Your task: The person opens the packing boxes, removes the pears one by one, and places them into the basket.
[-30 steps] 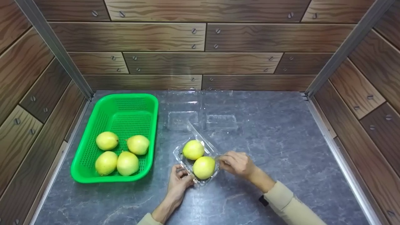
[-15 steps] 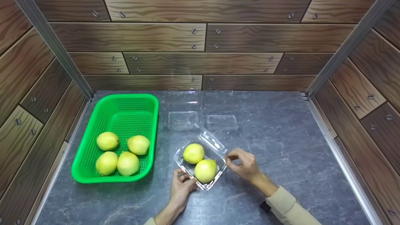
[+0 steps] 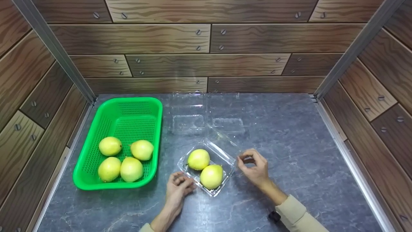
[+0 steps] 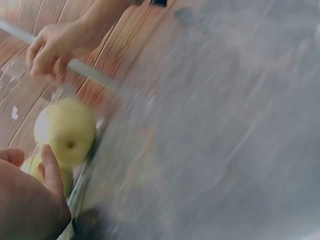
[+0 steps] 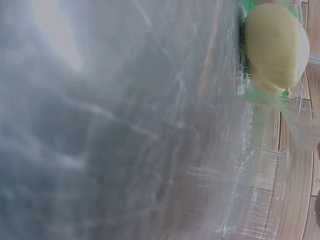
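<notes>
Two yellow pears (image 3: 211, 177) sit in a clear plastic clamshell box (image 3: 228, 176), turned at an angle on the grey tabletop. Its see-through lid (image 3: 225, 139) leans back from the hinge on the far right side. My right hand (image 3: 254, 167) pinches the lid's near corner between thumb and index finger. At the box's left edge, my left hand (image 3: 178, 188) has its fingers loosely bent and holds nothing. The left wrist view shows its extended index finger (image 4: 51, 167) in front of a pear (image 4: 67, 130). In the right wrist view, a pear (image 5: 272, 45) appears at upper right.
A green plastic basket (image 3: 77, 175) with several pears (image 3: 131, 169) stands on the left. Clear empty boxes (image 3: 228, 125) lie behind the filled one. Wood-patterned walls (image 3: 206, 38) and metal rails (image 3: 351, 170) enclose the table (image 3: 289, 129).
My right hand has moved right, and the lid has swung back away from the pears. The left hand has let go of the box edge and shifted slightly left.
</notes>
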A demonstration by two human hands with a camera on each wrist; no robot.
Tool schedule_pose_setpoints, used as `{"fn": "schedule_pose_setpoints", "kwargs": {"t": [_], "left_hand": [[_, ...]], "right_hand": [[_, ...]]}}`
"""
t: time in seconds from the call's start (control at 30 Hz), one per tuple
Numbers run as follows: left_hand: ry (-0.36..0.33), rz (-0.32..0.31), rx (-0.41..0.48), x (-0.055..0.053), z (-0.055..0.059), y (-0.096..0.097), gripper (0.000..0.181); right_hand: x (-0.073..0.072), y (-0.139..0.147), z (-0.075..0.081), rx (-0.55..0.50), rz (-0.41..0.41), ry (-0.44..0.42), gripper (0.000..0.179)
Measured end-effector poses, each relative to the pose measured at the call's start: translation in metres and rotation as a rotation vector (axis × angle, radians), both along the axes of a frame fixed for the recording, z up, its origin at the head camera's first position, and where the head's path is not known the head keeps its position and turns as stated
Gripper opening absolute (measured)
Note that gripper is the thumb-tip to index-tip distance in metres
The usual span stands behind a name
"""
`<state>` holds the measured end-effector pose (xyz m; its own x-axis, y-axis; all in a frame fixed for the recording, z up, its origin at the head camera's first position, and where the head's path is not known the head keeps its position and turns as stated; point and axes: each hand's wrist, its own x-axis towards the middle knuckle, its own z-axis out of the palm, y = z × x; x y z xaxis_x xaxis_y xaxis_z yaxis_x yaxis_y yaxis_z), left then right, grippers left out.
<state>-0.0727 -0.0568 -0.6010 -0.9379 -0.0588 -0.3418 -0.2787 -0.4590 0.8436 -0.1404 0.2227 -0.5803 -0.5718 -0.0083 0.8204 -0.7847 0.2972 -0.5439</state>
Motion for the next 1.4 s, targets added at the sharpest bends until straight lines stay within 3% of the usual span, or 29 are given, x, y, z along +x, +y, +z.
{"fn": "schedule_pose_setpoints", "kwargs": {"t": [0.37, 0.7, 1.07, 1.4], "left_hand": [[-0.02, 0.039, -0.05, -0.033, 0.007, -0.027, 0.046], [-0.017, 0.002, -0.111, -0.051, 0.007, -0.033, 0.041], [-0.012, -0.058, -0.14, -0.053, 0.007, -0.033, 0.041], [-0.018, -0.092, -0.112, -0.039, 0.006, -0.029, 0.044]], "right_hand": [[0.012, -0.004, -0.005, -0.078, -0.08, -0.25, 0.03], [0.014, -0.006, -0.009, -0.171, -0.063, -0.369, 0.032], [0.01, -0.007, -0.006, -0.247, -0.079, -0.48, 0.032], [-0.003, -0.002, -0.003, -0.297, -0.025, -0.528, 0.035]]}}
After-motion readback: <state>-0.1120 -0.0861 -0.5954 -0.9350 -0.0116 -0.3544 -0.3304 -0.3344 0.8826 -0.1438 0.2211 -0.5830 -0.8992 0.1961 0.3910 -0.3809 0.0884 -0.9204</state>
